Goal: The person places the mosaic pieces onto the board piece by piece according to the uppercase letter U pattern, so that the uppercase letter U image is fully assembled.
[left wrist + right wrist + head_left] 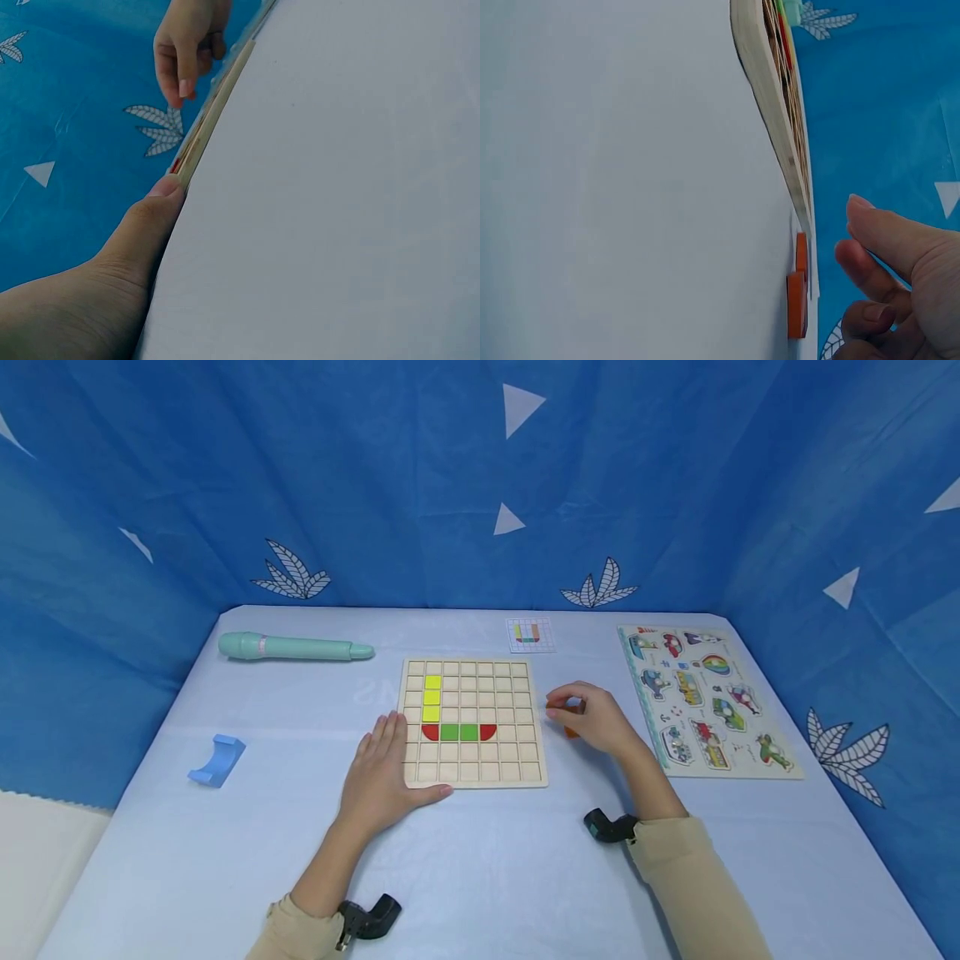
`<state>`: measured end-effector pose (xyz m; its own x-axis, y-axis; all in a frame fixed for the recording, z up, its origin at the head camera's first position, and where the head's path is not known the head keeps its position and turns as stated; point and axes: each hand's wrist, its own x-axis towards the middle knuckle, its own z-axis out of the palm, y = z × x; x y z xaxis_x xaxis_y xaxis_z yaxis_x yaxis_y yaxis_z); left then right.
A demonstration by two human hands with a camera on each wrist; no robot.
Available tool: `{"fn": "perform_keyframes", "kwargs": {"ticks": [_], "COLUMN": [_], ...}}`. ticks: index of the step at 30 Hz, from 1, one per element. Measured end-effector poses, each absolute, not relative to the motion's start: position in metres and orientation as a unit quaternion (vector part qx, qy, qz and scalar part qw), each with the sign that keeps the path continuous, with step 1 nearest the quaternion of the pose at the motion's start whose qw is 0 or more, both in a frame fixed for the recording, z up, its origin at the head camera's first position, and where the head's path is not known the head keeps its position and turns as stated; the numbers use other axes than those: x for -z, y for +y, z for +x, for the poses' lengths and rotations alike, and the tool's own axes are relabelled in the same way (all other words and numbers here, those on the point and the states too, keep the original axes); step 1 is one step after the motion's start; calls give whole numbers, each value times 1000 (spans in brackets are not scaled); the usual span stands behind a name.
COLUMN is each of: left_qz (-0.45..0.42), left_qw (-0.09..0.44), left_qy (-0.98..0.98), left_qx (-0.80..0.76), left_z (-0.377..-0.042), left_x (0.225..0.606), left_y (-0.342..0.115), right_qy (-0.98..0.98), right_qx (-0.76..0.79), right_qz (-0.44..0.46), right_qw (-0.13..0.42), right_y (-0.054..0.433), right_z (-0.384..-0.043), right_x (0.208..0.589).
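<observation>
A wooden grid board (517, 768) lies on the table, holding yellow squares (432, 698) in a column, green squares (459, 732) and red rounded pieces (487, 732). My left hand (378, 777) rests along its left side with fingers straight. The left thumb (161, 187) lies against the board's front edge in the left wrist view. To the right of the board, my right hand (596, 718) hovers over orange blocks (797, 304), its fingers loosely bent. Nothing shows between the right thumb (877, 221) and forefinger. In the head view, that hand partly hides the blocks.
Behind the board lies a small pattern card (531, 635). A picture puzzle board (708, 702) is at the right. On the left are a mint-green stick (296, 647) and a blue curved block (217, 761). Blue cloth (420, 485) hangs behind the table.
</observation>
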<state>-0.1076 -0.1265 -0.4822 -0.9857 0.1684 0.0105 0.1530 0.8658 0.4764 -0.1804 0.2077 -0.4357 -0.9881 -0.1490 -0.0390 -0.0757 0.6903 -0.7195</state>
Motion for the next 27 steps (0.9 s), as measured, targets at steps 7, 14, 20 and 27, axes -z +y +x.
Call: {"fn": "perform_keyframes", "kwargs": {"ticks": [7,14,20,27], "left_qz": [83,84,86,87], "left_qw": [14,14,14,12], "left_qy": [966,966,966,966], "left_qx": [-245,-242,-242,-242], "left_z": [-108,-108,-108,-108], "left_x": [484,485,483,483], "left_y": [-128,-127,-127,-127], "right_qy": [923,923,925,929], "right_qx": [377,379,376,365], "right_qz": [-63,-50,-41,-34], "right_qw": [40,42,39,46], "right_y": [215,216,218,216], "right_z": [-183,-186,-191,-195], "right_x": [437,439,445,450]}}
